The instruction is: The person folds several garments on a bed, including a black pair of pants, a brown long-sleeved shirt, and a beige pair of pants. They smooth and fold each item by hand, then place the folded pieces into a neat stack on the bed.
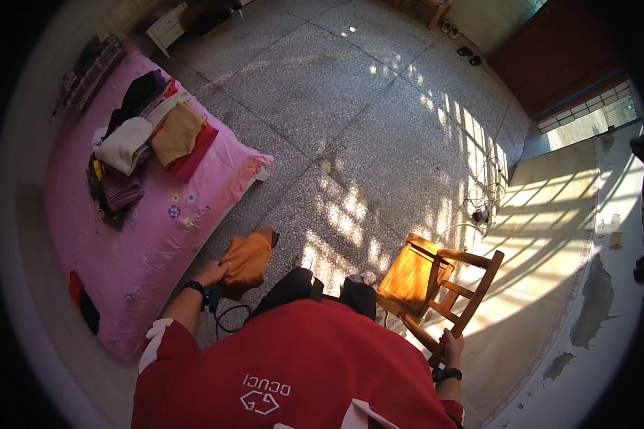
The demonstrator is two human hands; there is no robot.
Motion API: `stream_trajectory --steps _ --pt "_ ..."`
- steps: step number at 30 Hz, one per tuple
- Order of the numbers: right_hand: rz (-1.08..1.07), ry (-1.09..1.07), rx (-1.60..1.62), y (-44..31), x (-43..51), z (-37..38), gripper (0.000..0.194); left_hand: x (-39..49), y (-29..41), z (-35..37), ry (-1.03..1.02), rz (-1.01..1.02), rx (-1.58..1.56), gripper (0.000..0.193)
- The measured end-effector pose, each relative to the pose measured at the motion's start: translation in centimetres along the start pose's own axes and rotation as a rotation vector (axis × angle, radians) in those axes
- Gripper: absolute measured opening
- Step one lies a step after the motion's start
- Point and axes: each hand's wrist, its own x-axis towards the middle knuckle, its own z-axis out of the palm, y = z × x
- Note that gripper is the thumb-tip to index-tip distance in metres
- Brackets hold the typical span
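Note:
An orange-brown folded garment (248,264) hangs over the floor beside the bed, and my left hand (214,272) grips its near left edge. On the other side, my right hand (451,343) is closed around the backrest post of a wooden chair (408,273). The chair stands close to my right leg, its seat bare and lit by the sun. To the left, several folded clothes lie heaped on the pink bedspread (155,246), among them a cream garment (124,145), a tan garment (177,133) and a mauve one (122,190).
A red and black cloth (85,303) lies at the bed's near left edge. Cables with a black adapter (480,215) trail along the right wall. Dark slippers (469,56) rest near the reddish door (558,53). A white drawer cabinet (166,28) stands beyond the bed.

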Motion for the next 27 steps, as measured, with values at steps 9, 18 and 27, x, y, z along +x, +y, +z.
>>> stream_trajectory --steps 9,18,27 --pt "-0.1 -0.251 -0.093 -2.3 -2.3 15.1 0.015 -7.7 -22.6 2.8 0.175 -0.341 -0.28 0.073" --pt "-0.185 -0.237 -0.153 1.9 -4.9 18.4 0.014 -24.5 -38.5 15.8 0.148 -0.56 -0.552 0.069" --pt "-0.334 -0.345 -0.53 8.5 -16.8 21.4 0.013 -34.3 -53.0 23.4 0.044 -0.571 -0.553 0.067"
